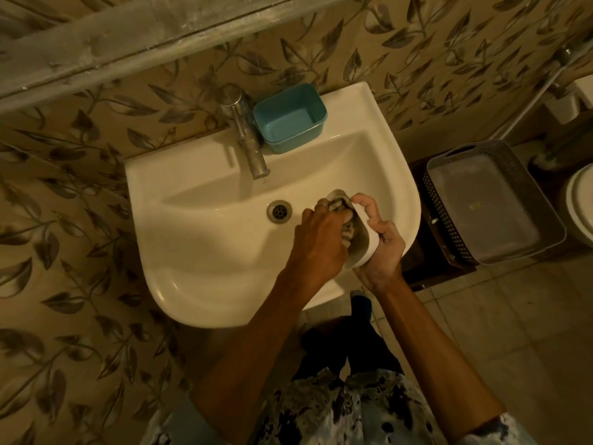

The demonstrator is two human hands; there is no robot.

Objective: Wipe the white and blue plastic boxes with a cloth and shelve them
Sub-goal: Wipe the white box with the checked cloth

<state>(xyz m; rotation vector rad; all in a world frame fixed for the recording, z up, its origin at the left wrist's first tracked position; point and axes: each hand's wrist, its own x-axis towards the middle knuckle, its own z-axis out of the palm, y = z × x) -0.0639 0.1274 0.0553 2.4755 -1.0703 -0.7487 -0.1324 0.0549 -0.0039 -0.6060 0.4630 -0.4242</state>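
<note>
The white box (365, 248) hung at 3 o'clock from the drain (279, 211), right hand (383, 252) curled round its wall, left hand (317, 242) gripping a cloth (349, 232) inside it. The blue box (290, 118) stood on the sink (199, 252) rim at 12 o'clock, beside the tap (248, 139).

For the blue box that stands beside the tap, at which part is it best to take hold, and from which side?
Probably its right-hand wall, reached from above and the right. The blue box stands upright and open on the sink ledge, so fingers can go inside and the thumb outside. The tap crowds its left wall.
</note>
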